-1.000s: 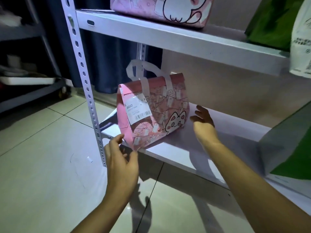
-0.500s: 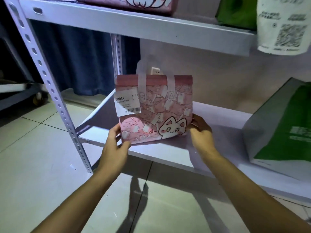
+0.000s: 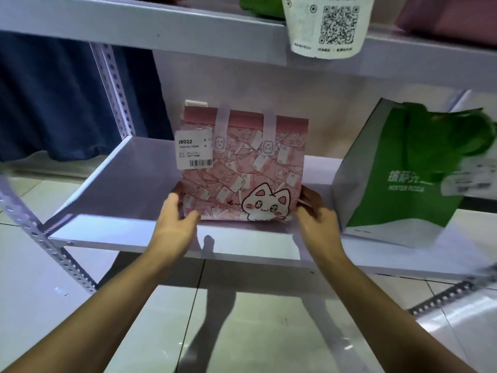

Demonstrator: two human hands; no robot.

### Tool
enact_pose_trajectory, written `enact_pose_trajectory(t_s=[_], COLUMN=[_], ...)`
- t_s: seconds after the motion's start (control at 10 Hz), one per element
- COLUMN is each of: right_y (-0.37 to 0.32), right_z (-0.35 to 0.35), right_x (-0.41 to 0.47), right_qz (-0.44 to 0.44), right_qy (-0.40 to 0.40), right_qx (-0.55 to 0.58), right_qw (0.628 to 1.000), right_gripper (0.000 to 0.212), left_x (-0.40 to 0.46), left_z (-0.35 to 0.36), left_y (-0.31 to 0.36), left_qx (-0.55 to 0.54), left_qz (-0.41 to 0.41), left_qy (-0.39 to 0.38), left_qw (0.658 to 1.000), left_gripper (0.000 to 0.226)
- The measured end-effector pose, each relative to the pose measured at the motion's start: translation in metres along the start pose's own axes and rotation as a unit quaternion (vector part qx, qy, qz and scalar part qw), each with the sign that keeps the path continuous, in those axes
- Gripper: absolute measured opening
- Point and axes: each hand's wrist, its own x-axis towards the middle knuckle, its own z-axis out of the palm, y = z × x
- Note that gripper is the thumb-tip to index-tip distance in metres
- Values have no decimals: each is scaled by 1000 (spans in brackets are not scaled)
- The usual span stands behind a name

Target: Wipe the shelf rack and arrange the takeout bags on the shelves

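Two hands are steadying pink bag | standing upright, lower shelf, left of green bag | left hand, right hand fingers pinching bottom corners | likely light, soft, bendy; holding low sides is keeping it from tipping

I see a white metal shelf board on perforated posts; on it a pink cat-print takeout bag stands upright, and to its right, apart, a tilted green-and-grey paper bag.
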Motion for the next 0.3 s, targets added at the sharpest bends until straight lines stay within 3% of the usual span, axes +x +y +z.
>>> enact_pose_trajectory(t_s=[0.2,0.3], right_y=[5,2], right_z=[-4,-4], right_x=[8,10], right_qz=[-10,-7], right_qy=[3,17], right_qx=[-3,24], right_qw=[1000,1000], right_gripper=[35,38], left_x=[2,-1], left_z=[3,-2], left_y=[0,6], left_qx=[17,27], left_qz=[-4,-4], left_qy=[19,63], left_qw=[1000,998], left_gripper=[36,39])
